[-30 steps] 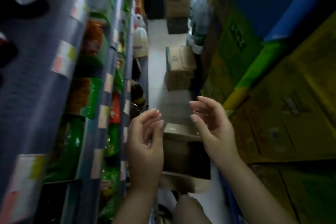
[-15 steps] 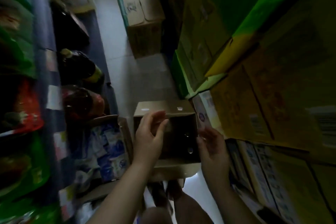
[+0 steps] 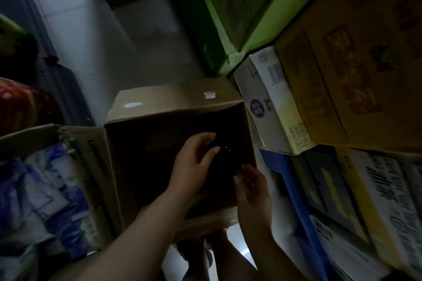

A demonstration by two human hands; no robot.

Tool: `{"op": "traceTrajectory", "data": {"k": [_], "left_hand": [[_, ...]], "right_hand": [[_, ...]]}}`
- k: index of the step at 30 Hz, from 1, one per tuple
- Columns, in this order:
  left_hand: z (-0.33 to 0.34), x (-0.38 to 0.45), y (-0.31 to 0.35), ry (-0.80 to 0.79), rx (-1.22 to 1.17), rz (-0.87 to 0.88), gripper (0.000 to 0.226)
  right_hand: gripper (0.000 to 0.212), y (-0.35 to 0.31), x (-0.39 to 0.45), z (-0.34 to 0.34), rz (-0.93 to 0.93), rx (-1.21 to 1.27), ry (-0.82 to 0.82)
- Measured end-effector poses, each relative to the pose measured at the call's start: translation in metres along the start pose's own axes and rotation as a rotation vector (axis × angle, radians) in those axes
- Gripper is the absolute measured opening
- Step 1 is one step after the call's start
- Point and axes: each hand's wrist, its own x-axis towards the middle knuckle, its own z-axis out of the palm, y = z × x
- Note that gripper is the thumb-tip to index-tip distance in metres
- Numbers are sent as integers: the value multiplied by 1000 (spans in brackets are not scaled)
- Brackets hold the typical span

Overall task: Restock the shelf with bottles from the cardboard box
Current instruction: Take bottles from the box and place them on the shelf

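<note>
Item 1: open brown cardboard box, standing on the pale floor at the centre of the view, flaps folded out. Interior very dark; a faint glint at about 1 o'clock inside suggests a dark bottle, but its shape and the number of bottles left cannot be made out.

Item 2: left hand, reaching down into the box, fingers loosely curled and partly spread, tips near the glint. Whether it has a grip on anything cannot be told.

Item 3: right hand, at 4 o'clock of the box opening, close to the right wall, fingers bent inward and fairly narrow. It appears to hold nothing, though the dark hides the fingertips.

Item 4: shelf edge with a red-labelled dark bottle, at 9 o'clock, well apart from both hands.

Item 5: torn carton of blue-and-white packets, at 8 o'clock, touching the box's left side.

Item 6: stacked cartons, green, yellow-brown and white with purple label, from 12 to 4 o'clock.

Status: judged to be at the picking stage of a restocking round. No bottle is lifted clear of the box; carrying to the shelf and placing are not yet done.
</note>
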Motion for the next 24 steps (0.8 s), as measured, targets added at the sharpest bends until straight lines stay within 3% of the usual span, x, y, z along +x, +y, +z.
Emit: {"op": "traceTrajectory", "data": {"k": [8,15,24], "left_hand": [[21,41,-31,-31,86,3,45],[42,59,-51,-223,195,75,65],[47,75,-64,-249,173,36,42]], "right_hand": [[60,18,17,17,81,-223,76],[61,24,33,18,116,-288,18],[68,26,48,19,106,-322,-72]]}}
